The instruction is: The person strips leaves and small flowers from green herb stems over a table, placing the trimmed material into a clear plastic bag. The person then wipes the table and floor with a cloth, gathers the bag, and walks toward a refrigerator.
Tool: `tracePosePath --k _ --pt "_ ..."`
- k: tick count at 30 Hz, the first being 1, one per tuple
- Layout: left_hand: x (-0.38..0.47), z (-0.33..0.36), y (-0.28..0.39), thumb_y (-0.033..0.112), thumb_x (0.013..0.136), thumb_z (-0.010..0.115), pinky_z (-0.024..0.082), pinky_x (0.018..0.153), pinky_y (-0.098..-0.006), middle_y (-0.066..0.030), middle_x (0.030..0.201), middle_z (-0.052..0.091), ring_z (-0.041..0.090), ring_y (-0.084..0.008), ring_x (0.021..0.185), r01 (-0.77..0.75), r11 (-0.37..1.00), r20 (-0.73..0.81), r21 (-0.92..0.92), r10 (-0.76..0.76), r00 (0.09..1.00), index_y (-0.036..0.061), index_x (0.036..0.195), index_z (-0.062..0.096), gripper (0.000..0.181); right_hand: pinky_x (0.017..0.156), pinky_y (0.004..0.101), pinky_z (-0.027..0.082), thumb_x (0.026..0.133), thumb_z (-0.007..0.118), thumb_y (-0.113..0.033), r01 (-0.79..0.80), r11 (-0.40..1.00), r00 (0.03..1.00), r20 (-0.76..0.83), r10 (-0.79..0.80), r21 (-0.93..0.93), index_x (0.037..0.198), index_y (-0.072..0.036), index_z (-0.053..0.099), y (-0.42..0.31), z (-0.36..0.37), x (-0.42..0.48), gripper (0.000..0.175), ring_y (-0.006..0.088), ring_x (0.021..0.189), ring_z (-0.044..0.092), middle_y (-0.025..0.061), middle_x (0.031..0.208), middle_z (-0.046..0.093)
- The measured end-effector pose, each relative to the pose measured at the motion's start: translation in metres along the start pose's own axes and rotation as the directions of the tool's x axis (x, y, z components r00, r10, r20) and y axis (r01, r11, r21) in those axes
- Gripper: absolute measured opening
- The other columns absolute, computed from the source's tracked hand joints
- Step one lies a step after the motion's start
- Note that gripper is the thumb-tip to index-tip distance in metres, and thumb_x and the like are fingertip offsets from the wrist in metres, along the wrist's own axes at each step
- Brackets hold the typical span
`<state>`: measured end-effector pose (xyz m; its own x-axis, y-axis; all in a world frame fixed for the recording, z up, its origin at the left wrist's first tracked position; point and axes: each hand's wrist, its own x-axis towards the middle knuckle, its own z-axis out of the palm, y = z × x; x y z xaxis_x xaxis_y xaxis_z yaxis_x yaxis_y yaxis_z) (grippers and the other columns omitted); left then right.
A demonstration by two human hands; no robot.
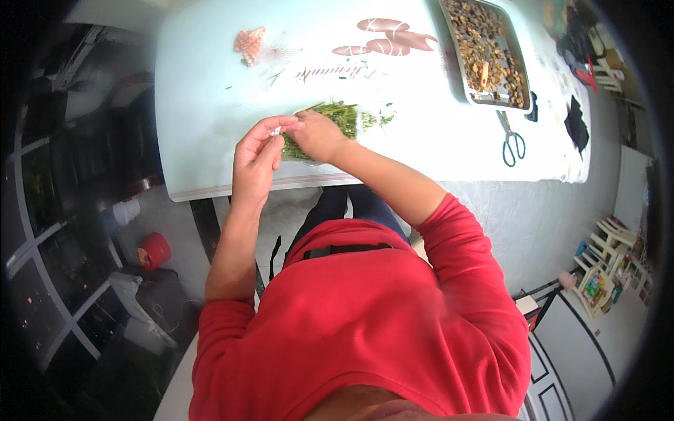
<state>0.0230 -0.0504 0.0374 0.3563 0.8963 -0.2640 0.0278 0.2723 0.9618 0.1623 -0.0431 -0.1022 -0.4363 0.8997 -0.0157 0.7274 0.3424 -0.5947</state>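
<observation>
Before me on the table, near its front edge, lies a clear plastic bag [345,118] of green cut stems and leaves. My left hand [259,152] is raised at the bag's left side, with a bit of clear plastic [275,131] pinched between thumb and fingers. My right hand [316,136] reaches over the bag from the right, its fingertips close to my left fingers; whether they grip the plastic is hidden. Loose green leaf bits [387,118] lie just right of the bag.
A metal tray [467,87] of dried brown pieces stands at the back right of the table [200,131]. Scissors [509,141] with dark green handles lie below it. A black cloth [576,125] is farther right. A red bucket [154,251] stands on the floor at left.
</observation>
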Motion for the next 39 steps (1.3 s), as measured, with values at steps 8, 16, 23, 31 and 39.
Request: tracePosePath --k 8,16,23,31,39 --pt "0.009 -0.004 0.004 0.002 0.093 0.047 0.032 0.057 -0.0184 -0.0155 0.112 0.066 0.036 -0.0032 0.058 -0.006 0.995 0.006 -0.097 0.007 1.000 -0.0039 0.123 0.057 0.033 0.095 0.0402 0.043 0.083 0.059 -0.012 0.226 0.973 0.891 -0.397 -0.222 -0.038 0.112 -0.007 0.064 -0.010 -0.060 -0.048 0.030 0.0257 0.109 0.057 0.0106 0.113 0.062" --pt "-0.005 0.002 0.027 -0.005 0.091 0.043 0.029 0.054 -0.0182 -0.0157 0.102 0.067 0.032 -0.0026 0.055 -0.078 0.982 -0.018 -0.172 0.076 0.997 -0.0039 0.117 0.060 0.032 0.114 0.0463 0.029 0.093 0.060 -0.021 -0.591 0.716 0.331 -0.698 0.636 0.373 0.144 0.003 0.035 0.111 -0.070 -0.213 0.062 0.0418 0.135 0.037 0.0289 0.145 0.038" --pt "-0.010 -0.006 0.041 -0.004 0.089 0.044 0.028 0.054 -0.0197 -0.0139 0.097 0.065 0.034 -0.0036 0.056 -0.079 0.993 -0.132 -0.091 0.067 0.989 -0.0057 0.114 0.060 0.029 0.120 0.0449 0.017 0.097 0.055 -0.037 -0.874 0.334 0.072 -0.585 0.808 0.353 0.146 0.009 0.028 0.180 0.019 -0.251 0.073 0.0407 0.146 0.017 0.0295 0.154 0.024" --pt "-0.022 -0.014 0.044 0.000 0.093 0.044 0.032 0.055 -0.0217 -0.0150 0.099 0.064 0.038 -0.0050 0.054 -0.072 0.978 -0.140 -0.197 0.044 0.989 -0.0059 0.114 0.058 0.026 0.117 0.0443 0.025 0.097 0.055 -0.026 -0.311 0.826 0.611 -0.567 0.553 0.470 0.143 0.004 0.039 0.114 0.044 -0.111 0.057 0.0379 0.143 0.029 0.0248 0.151 0.034" --pt "-0.050 -0.028 0.034 0.001 0.092 0.045 0.032 0.052 -0.0213 -0.0173 0.097 0.064 0.039 -0.0053 0.053 -0.018 0.969 -0.050 -0.246 0.006 0.999 -0.0029 0.114 0.058 0.026 0.120 0.0445 0.018 0.098 0.052 -0.036 -0.829 0.520 0.290 -0.635 0.716 0.208 0.147 0.006 0.031 0.219 -0.015 -0.175 0.068 0.0373 0.144 0.026 0.0267 0.152 0.032"
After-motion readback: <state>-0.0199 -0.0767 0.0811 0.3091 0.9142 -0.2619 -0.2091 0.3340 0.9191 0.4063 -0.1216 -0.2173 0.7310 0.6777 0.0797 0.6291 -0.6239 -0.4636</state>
